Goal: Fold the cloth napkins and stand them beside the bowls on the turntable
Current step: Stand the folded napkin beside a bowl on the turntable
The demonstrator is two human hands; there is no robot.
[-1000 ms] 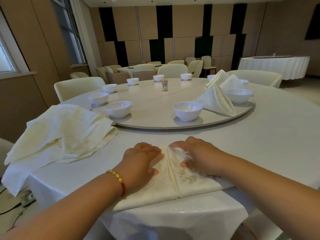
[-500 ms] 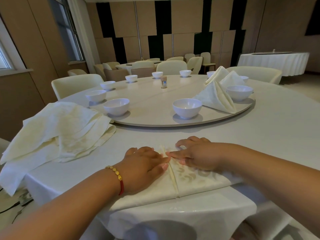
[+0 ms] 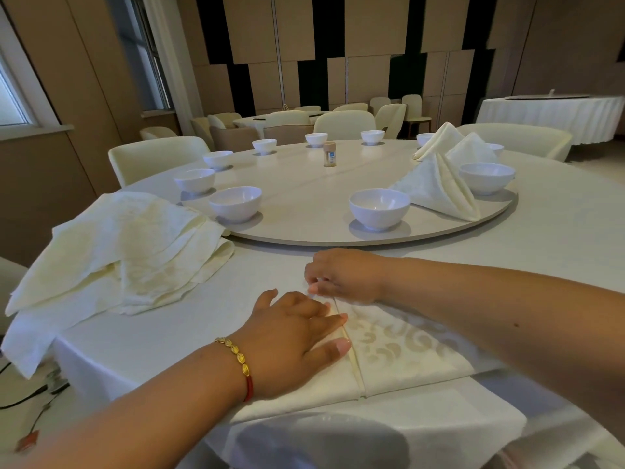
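Left hand flat on napkin; right hand pinches tip.

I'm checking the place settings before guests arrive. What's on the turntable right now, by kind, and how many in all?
On the turntable:
White bowls: 10 (two partly hidden behind napkins)
Folded standing napkins: 3
Small brown bottle: 1
Total: 14
Not counted: the flat napkin at the table's edge.
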